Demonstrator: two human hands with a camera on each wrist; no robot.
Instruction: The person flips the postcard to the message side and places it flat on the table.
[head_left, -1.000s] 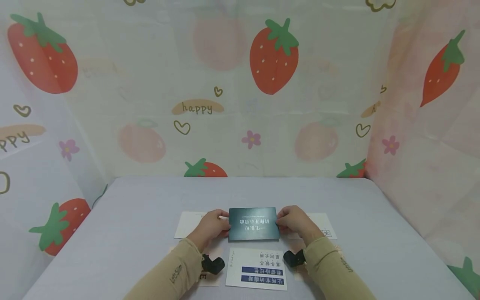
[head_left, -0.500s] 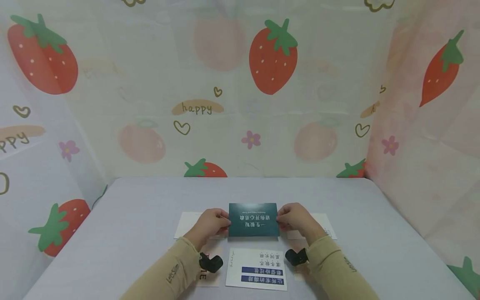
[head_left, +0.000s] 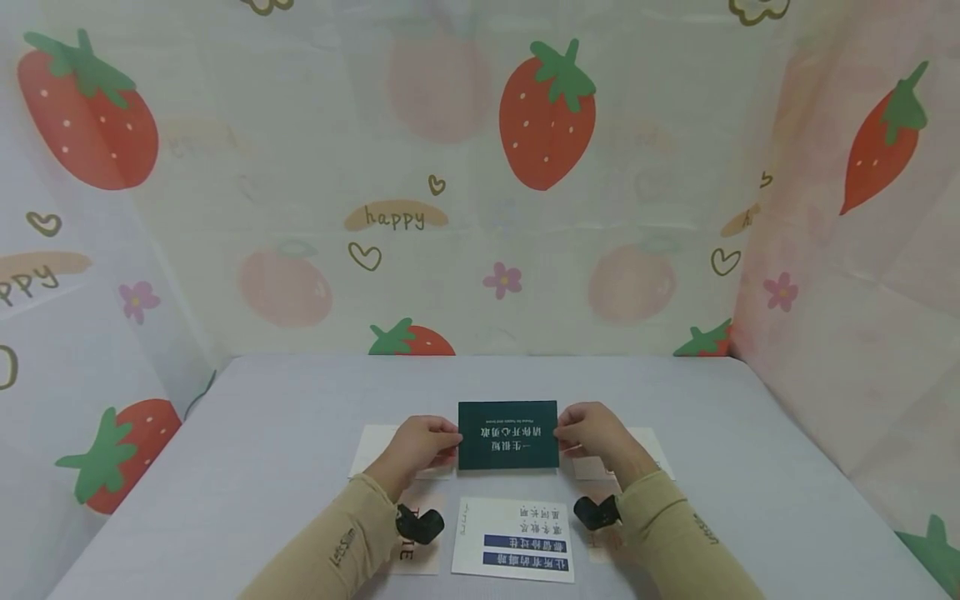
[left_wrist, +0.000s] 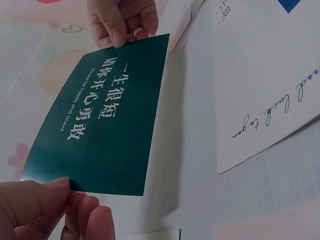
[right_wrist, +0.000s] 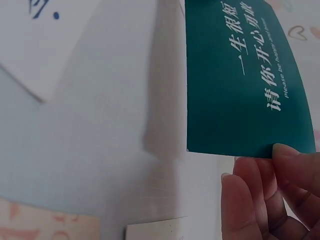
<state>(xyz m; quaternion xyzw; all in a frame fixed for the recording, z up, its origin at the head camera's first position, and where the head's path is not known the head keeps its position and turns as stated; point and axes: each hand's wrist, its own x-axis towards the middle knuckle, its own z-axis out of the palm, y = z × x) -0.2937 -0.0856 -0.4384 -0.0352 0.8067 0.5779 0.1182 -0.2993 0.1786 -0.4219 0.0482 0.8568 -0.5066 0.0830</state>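
Observation:
A dark green postcard (head_left: 508,457) with white Chinese lettering is held up off the table between both hands. My left hand (head_left: 420,446) pinches one short edge, thumb on the printed face and fingers behind. On the opposite edge, my right hand (head_left: 596,433) pinches with thumb and fingers in the same way. In the left wrist view the postcard (left_wrist: 115,155) bows slightly and reads "Please be happy and brave". Its shadow falls on the cloth below it in the right wrist view. A white postcard (head_left: 480,550) with blue bands lies flat nearer the body.
Pale pink cards lie at the near left (head_left: 420,562) and near right (head_left: 603,550), partly covered by the arms. White cards at the far left (head_left: 369,446) and far right (head_left: 654,446) are partly behind the hands. A strawberry-print curtain (head_left: 465,250) stands behind the white table (head_left: 262,467).
Both hands have raised the green postcard a little and tilted it more upright toward the head camera. The shine on its face has faded and its lettering shows more clearly.

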